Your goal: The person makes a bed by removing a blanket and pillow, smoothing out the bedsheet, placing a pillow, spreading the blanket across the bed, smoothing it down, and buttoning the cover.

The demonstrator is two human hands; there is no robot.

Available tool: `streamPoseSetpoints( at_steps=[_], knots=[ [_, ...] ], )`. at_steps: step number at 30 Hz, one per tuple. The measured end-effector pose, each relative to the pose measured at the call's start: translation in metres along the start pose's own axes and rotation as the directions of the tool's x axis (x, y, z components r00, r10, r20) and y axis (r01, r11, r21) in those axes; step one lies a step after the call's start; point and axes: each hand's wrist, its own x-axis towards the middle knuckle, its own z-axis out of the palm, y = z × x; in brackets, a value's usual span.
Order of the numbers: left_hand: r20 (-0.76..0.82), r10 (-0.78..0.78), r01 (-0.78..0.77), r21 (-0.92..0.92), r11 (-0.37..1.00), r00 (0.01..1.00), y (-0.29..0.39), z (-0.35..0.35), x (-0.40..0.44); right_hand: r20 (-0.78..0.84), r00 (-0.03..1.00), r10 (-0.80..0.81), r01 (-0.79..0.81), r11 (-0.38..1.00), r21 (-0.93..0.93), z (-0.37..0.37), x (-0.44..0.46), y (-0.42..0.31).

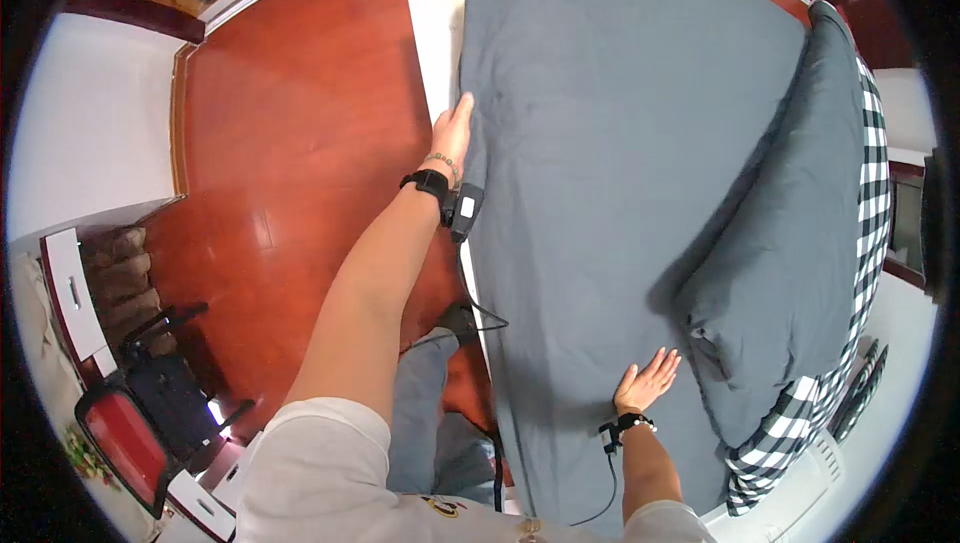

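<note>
A grey sheet [620,143] covers the bed, with a long grey pillow [780,243] lying along its right side. My left hand [453,133] is at the bed's left edge, against the side of the sheet; its thumb points up, and the other fingers are hidden, so what they hold cannot be made out. Below and left of the pillow, my right hand [648,381] lies flat on the sheet with its fingers spread and nothing in it. Both wrists wear black devices with cables.
Black-and-white checked fabric [873,203] shows beyond the pillow. A white bed-frame edge [434,48] borders the reddish floor [290,133]. A red-and-black chair [130,433] and white drawers [75,288] are at the lower left. My legs stand beside the bed.
</note>
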Motion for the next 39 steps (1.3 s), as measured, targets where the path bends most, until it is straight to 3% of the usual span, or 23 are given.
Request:
streamPoseSetpoints(
  at_steps=[1, 3, 4, 7, 13, 15, 17, 18, 19, 20, 21, 22, 23, 25, 26, 28, 31, 33, 34, 36, 37, 38, 39],
  knots=[
    [0.004, -0.001, 0.001, 0.003, 1.0, 1.0, 0.003, 0.012, -0.001, 0.001, 1.0, 0.005, -0.005, 1.0, 0.0, 0.0, 0.0, 0.0],
    [-0.242, 0.202, -0.132, 0.28, 0.951, 0.949, 0.003, 0.038, -0.003, -0.012, 1.0, -0.009, 0.009, 1.0, 0.01, 0.0, 0.0, 0.0],
    [-0.248, 0.275, -0.126, 0.485, 0.865, 0.929, 0.004, 0.04, -0.003, -0.013, 1.0, -0.007, 0.007, 1.0, 0.01, -0.001, 0.0, 0.0],
    [-0.165, 0.331, -0.176, 0.591, 0.787, 0.929, 0.011, 0.035, -0.001, -0.033, 0.999, -0.016, 0.018, 0.999, 0.034, -0.003, -0.002, 0.0],
    [-0.077, 0.155, -0.025, 0.823, 0.567, 0.985, 0.035, 0.022, 0.009, 0.042, 0.999, 0.027, -0.027, 1.0, -0.002, 0.0, -0.001, 0.004],
    [-0.155, 0.555, -0.099, 0.911, 0.4, 0.817, 0.048, 0.019, 0.017, 0.008, 1.0, -0.001, 0.0, 0.996, 0.089, -0.006, 0.003, 0.002],
    [0.038, 0.839, -0.352, 0.917, 0.186, 0.543, 0.065, 0.044, 0.015, 0.039, 0.999, 0.019, -0.026, 0.981, 0.193, -0.032, 0.016, -0.008],
    [0.299, 0.799, -0.602, 0.793, 0.096, 0.521, 0.08, 0.058, -0.009, 0.049, 0.997, 0.066, -0.074, 0.977, 0.199, -0.037, 0.021, -0.013],
    [0.54, 0.737, -0.719, 0.687, -0.107, 0.406, 0.071, 0.065, 0.0, 0.033, 0.996, 0.083, -0.088, 0.975, 0.206, -0.037, 0.024, -0.013],
    [0.754, 0.509, -0.527, 0.655, -0.542, 0.414, 0.052, 0.061, 0.038, 0.048, 0.993, 0.107, -0.115, 0.972, 0.204, -0.045, 0.031, -0.016],
    [0.697, 0.456, -0.45, 0.711, -0.54, 0.554, 0.048, 0.061, 0.051, 0.089, 0.99, 0.113, -0.13, 0.966, 0.224, -0.055, 0.031, -0.014],
    [0.847, 0.485, -0.547, 0.518, -0.658, 0.218, 0.032, 0.038, 0.112, 0.154, 0.981, 0.116, -0.149, 0.964, 0.22, -0.055, 0.031, -0.011],
    [0.763, 0.554, -0.689, 0.597, -0.411, 0.332, 0.042, 0.049, 0.098, 0.16, 0.982, 0.097, -0.132, 0.964, 0.229, -0.046, 0.026, -0.006],
    [0.773, 0.49, -0.643, 0.62, -0.449, 0.404, 0.057, 0.042, 0.118, 0.136, 0.986, 0.094, -0.124, 0.964, 0.236, -0.029, 0.016, -0.003],
    [0.658, 0.439, -0.465, 0.748, -0.474, 0.611, 0.07, 0.057, 0.078, 0.117, 0.989, 0.092, -0.12, 0.958, 0.26, -0.027, 0.013, -0.002],
    [0.493, 0.485, -0.197, 0.819, -0.538, 0.722, 0.083, 0.086, 0.01, 0.054, 0.995, 0.085, -0.099, 0.936, 0.338, -0.028, 0.013, -0.004],
    [0.665, 0.63, -0.348, 0.746, -0.567, 0.4, 0.046, 0.11, 0.003, -0.083, 0.992, 0.09, -0.039, 0.874, 0.484, -0.028, 0.007, 0.002],
    [0.835, 0.43, -0.554, 0.55, -0.625, 0.343, -0.005, 0.145, -0.082, -0.26, 0.955, 0.141, 0.035, 0.82, 0.572, -0.024, 0.0, 0.003],
    [0.89, 0.425, -0.565, 0.438, -0.699, 0.164, -0.046, 0.154, -0.113, -0.243, 0.957, 0.16, 0.011, 0.814, 0.58, -0.024, -0.011, 0.003],
    [0.935, 0.239, -0.935, 0.308, -0.177, 0.263, -0.094, 0.18, -0.292, -0.19, 0.972, 0.14, 0.027, 0.734, 0.678, -0.033, -0.052, -0.02],
    [0.943, 0.006, -0.853, 0.304, -0.424, 0.333, -0.113, 0.174, -0.327, -0.168, 0.981, 0.099, 0.058, 0.674, 0.737, -0.034, -0.097, -0.034],
    [0.999, 0.03, -0.768, -0.009, -0.64, -0.037, -0.146, 0.143, -0.331, -0.118, 0.993, 0.005, 0.086, 0.663, 0.743, -0.036, -0.152, -0.052],
    [0.97, -0.146, -0.828, 0.085, -0.554, 0.197, -0.161, 0.12, -0.376, -0.025, 0.987, -0.159, 0.134, 0.728, 0.672, -0.026, -0.212, -0.074]
  ],
)
